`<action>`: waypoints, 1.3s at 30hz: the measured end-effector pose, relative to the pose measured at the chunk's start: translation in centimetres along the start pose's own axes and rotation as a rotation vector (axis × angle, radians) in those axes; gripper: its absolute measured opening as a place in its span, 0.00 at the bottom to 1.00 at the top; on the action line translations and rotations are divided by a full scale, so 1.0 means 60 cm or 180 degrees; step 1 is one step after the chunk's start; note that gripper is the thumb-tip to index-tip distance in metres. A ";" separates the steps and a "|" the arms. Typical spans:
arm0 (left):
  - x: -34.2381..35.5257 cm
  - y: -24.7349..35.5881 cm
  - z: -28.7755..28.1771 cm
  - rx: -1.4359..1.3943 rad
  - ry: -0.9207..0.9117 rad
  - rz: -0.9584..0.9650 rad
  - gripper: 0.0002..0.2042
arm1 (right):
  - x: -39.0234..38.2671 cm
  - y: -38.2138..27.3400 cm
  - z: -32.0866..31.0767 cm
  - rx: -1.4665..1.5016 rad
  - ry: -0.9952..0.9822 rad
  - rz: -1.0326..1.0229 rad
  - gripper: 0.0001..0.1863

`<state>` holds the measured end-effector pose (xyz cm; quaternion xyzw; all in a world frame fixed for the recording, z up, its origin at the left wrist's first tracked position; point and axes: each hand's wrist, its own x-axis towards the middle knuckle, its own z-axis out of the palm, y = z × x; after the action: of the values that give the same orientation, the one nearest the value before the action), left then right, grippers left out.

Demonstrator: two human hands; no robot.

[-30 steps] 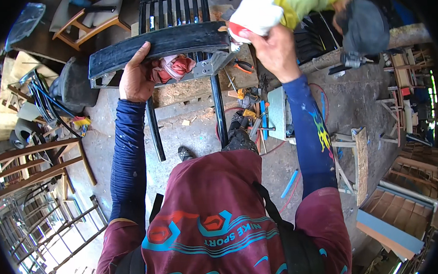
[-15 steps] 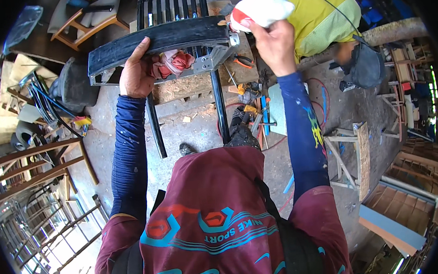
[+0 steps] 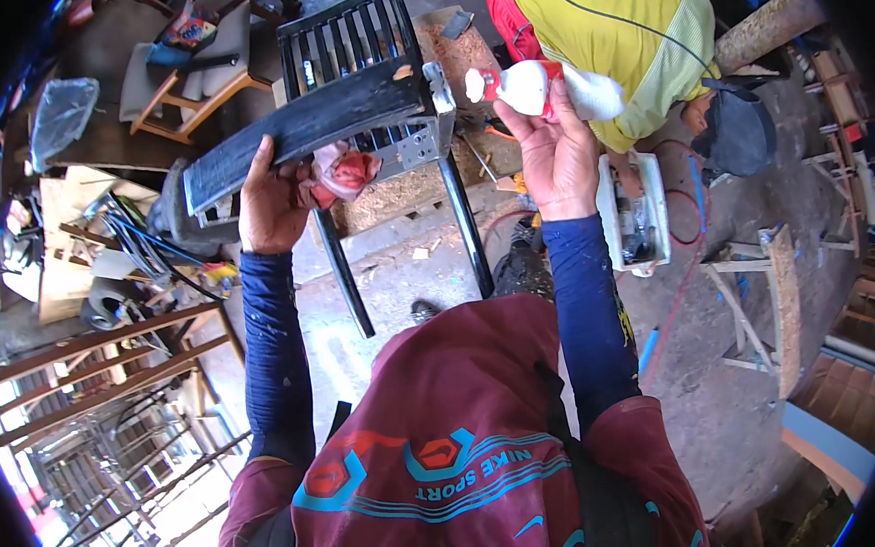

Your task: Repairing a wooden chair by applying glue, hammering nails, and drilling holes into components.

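Observation:
My left hand point(image 3: 271, 211) grips a curved black board point(image 3: 332, 111), thumb on its face and fingers under its lower edge. Bunched against those fingers is a red and white cloth point(image 3: 343, 173). At the board's right end sits a grey metal bracket point(image 3: 418, 146) with bolts. Behind it stands a black slatted chair frame point(image 3: 338, 41); whether board and frame are joined I cannot tell. Just right of the board, my right hand point(image 3: 563, 161) is closed round a white squeeze bottle point(image 3: 524, 90) with red markings. The bottle lies sideways, its whitish tip toward the board and apart from it.
A co-worker in a yellow shirt point(image 3: 613, 22) bends close by on the right, one hand at a white bin point(image 3: 663, 222). Pliers and other tools lie by the wooden platform point(image 3: 383, 209). Wooden frames point(image 3: 112, 359) stand left, a trestle point(image 3: 782, 303) right.
My right hand has drawn the bottle away from the board's right end and turned it sideways. My left hand keeps hold of the board, which now slopes more. The co-worker's hand reaches down at right.

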<state>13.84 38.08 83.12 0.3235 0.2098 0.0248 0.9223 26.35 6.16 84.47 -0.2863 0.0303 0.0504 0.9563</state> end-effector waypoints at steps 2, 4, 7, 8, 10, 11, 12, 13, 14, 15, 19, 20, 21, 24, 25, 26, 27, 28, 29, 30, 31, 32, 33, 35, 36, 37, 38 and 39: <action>-0.008 -0.001 -0.004 0.0210 0.0037 -0.0115 0.23 | 0.003 0.007 -0.031 0.0510 -0.0200 0.0394 0.15; -0.028 -0.009 -0.011 0.0457 0.0154 0.0083 0.23 | 0.008 0.021 -0.068 0.1098 -0.0525 0.0649 0.17; -0.072 -0.035 -0.020 0.0784 0.0583 -0.0048 0.21 | 0.013 0.045 -0.123 0.1643 -0.0586 0.1075 0.20; -0.089 -0.042 -0.019 0.0838 0.0406 -0.0276 0.21 | 0.012 0.048 -0.137 0.1553 -0.0488 0.1176 0.19; -0.121 -0.059 -0.005 0.1490 0.1570 -0.0538 0.19 | 0.019 0.044 -0.148 0.0956 0.0089 0.1482 0.17; -0.136 -0.060 0.011 0.2554 0.1625 -0.0524 0.17 | 0.022 0.038 -0.146 0.1033 0.0081 0.1431 0.16; -0.148 -0.062 0.031 0.3143 0.2013 -0.0551 0.15 | 0.030 0.027 -0.143 0.0854 0.0236 0.1674 0.22; -0.162 -0.053 0.060 0.3550 0.1962 -0.0356 0.15 | 0.038 0.015 -0.136 0.0907 0.0034 0.1737 0.23; -0.169 -0.046 0.091 0.3881 0.2159 -0.0342 0.14 | 0.050 0.002 -0.127 0.0703 0.0117 0.1987 0.23; -0.171 -0.038 0.120 0.4068 0.2481 -0.0200 0.13 | 0.059 -0.009 -0.115 0.0679 0.0135 0.2058 0.24; -0.186 0.013 0.225 0.4465 0.2701 0.0299 0.14 | 0.124 -0.031 -0.073 0.0347 -0.0544 0.1173 0.25; -0.188 0.023 0.240 0.4505 0.2637 0.0439 0.14 | 0.146 -0.030 -0.062 0.0262 -0.0577 0.0869 0.24; -0.185 0.032 0.246 0.4936 0.2805 0.0680 0.14 | 0.165 -0.030 -0.043 0.0032 -0.0775 0.0533 0.24; -0.186 0.053 0.247 0.4834 0.2961 0.0797 0.14 | 0.208 -0.077 0.020 -0.2083 -0.1624 -0.0059 0.20; -0.182 0.056 0.240 0.4790 0.2751 0.0820 0.14 | 0.220 -0.098 0.039 -0.1807 -0.1759 -0.0020 0.21; -0.177 0.061 0.232 0.4744 0.2530 0.1186 0.16 | 0.237 -0.114 0.053 -0.1944 -0.1892 0.0240 0.22; -0.171 0.063 0.223 0.4498 0.2522 0.1416 0.17 | 0.260 -0.132 0.056 -0.1845 -0.1900 -0.0008 0.18; -0.165 0.067 0.216 0.4621 0.2304 0.1629 0.17 | 0.267 -0.134 0.061 -0.0852 -0.1885 -0.0129 0.15; -0.160 0.073 0.213 0.5530 0.2224 0.1779 0.20 | 0.265 -0.139 0.059 -0.0517 -0.2098 -0.0600 0.15; -0.153 0.078 0.210 0.6531 0.2352 0.1768 0.23 | 0.265 -0.130 0.051 -0.0611 -0.2095 -0.0641 0.16; -0.148 0.087 0.212 0.7475 0.1405 0.2327 0.30 | 0.249 -0.123 0.044 -0.1228 -0.2272 -0.0615 0.17; -0.137 0.090 0.212 0.7382 0.1276 0.2324 0.30 | 0.220 -0.100 0.032 -0.2203 -0.2452 -0.0701 0.20; -0.122 0.092 0.209 0.7819 0.0979 0.2611 0.33 | 0.194 -0.078 0.029 -0.2550 -0.2211 -0.0683 0.21; -0.094 0.091 0.199 0.8359 0.0548 0.2890 0.41 | 0.160 -0.043 0.023 -0.2637 -0.1605 -0.0435 0.25; -0.078 0.088 0.191 0.8232 0.0420 0.3063 0.41 | 0.149 -0.029 0.026 -0.1201 -0.1447 0.0106 0.28; -0.070 0.088 0.184 0.8073 0.0459 0.2675 0.41 | 0.147 -0.016 0.031 -0.1053 -0.1263 0.0193 0.27; -0.064 0.089 0.176 0.7921 0.0462 0.2292 0.42 | 0.144 -0.006 0.037 -0.0637 -0.1252 0.0047 0.27; -0.053 0.092 0.169 0.7941 0.0262 0.2480 0.42 | 0.139 0.005 0.042 -0.0701 -0.1099 -0.0034 0.25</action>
<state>15.51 35.93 94.78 0.9934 0.0124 0.0884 -0.0714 34.70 8.47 85.67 -0.3764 -0.1413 0.0967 0.9105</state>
